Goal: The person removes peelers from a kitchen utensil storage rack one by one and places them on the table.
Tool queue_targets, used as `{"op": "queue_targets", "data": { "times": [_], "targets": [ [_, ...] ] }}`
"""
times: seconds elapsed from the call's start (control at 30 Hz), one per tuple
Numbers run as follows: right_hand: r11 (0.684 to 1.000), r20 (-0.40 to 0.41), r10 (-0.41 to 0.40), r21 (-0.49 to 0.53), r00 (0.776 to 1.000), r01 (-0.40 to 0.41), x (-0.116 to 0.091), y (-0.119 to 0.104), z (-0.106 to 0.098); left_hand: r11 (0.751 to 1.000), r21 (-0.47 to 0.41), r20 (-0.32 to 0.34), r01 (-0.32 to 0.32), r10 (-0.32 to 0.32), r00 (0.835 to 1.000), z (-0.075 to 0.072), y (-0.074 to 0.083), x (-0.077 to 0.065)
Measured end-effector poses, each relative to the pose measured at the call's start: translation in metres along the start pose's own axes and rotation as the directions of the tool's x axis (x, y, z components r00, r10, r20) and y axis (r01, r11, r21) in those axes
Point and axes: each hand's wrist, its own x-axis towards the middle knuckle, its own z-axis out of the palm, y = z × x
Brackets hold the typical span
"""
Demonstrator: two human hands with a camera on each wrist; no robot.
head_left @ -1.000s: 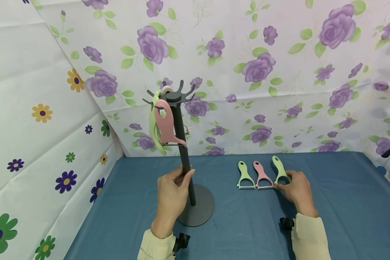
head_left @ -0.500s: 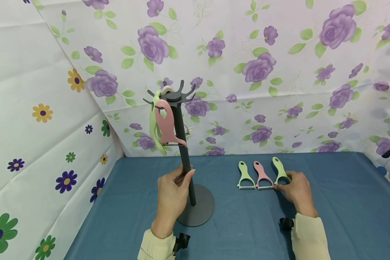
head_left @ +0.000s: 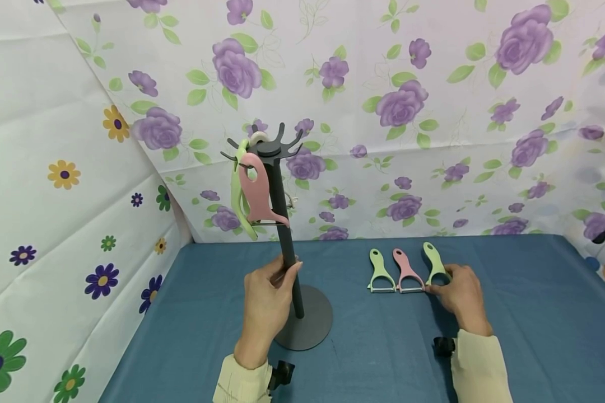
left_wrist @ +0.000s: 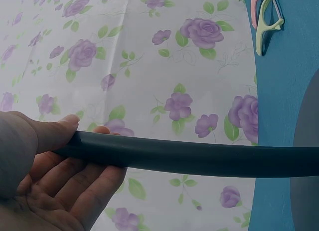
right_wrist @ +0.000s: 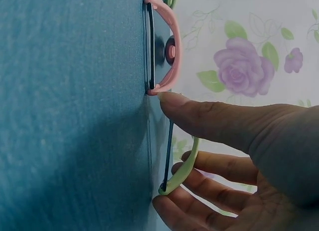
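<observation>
My left hand [head_left: 264, 308] grips the dark grey pole [head_left: 285, 240] of an upright hook stand, thumb on one side and fingers round the other. From its hooks hang a pink peeler [head_left: 256, 193], a light green peeler [head_left: 237, 193] and a cream-coloured item [head_left: 259, 136], mostly hidden behind. On the right, my right hand [head_left: 461, 294] pinches the blade end of a light green peeler [head_left: 433, 257], whose handle points away; the right wrist view shows its head [right_wrist: 185, 173] between thumb and fingers. Left of it lie a pink peeler [head_left: 404, 263] and another green peeler [head_left: 377, 263].
The stand's round base [head_left: 315, 319] sits on a blue cloth-covered table [head_left: 373, 358]. Behind the table's back edge rises a purple-flowered sheet [head_left: 363, 184]. Another flowered sheet [head_left: 45, 224] borders the left side. Several bare hooks [head_left: 289, 148] stick out from the stand's top.
</observation>
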Motion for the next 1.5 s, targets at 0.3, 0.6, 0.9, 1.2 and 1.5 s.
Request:
{"op": "queue_targets", "data": {
  "times": [0.3,0.6,0.9,1.2,1.5],
  "targets": [
    [1.000,-0.007,0.001,0.007,1.000,-0.001,-0.0020,0.0003,-0.0004,1.000,-0.006,0.003,-0.002,0.002,1.000,-0.0004,0.0004,-0.0001],
    [1.000,0.000,0.022,0.015,1.000,-0.022,-0.0019,0.0001,0.0002,1.000,-0.012,0.002,0.005,-0.005,1.000,-0.0013,0.0004,-0.0003],
    [1.000,0.001,0.020,0.004,1.000,-0.020,-0.0028,0.0000,-0.0001,1.000,-0.003,-0.003,0.003,-0.003,1.000,-0.0012,0.0001,-0.0003],
    [1.000,0.011,0.019,0.004,1.000,-0.019,-0.0038,0.0017,-0.0006,1.000,-0.006,0.001,0.003,-0.003,1.000,-0.0004,-0.0001,-0.0002],
    [1.000,0.009,0.029,0.007,1.000,-0.029,-0.0035,0.0013,0.0003,1.000,-0.006,0.000,0.005,-0.005,1.000,-0.0006,0.0003,-0.0004]
  ]
}}
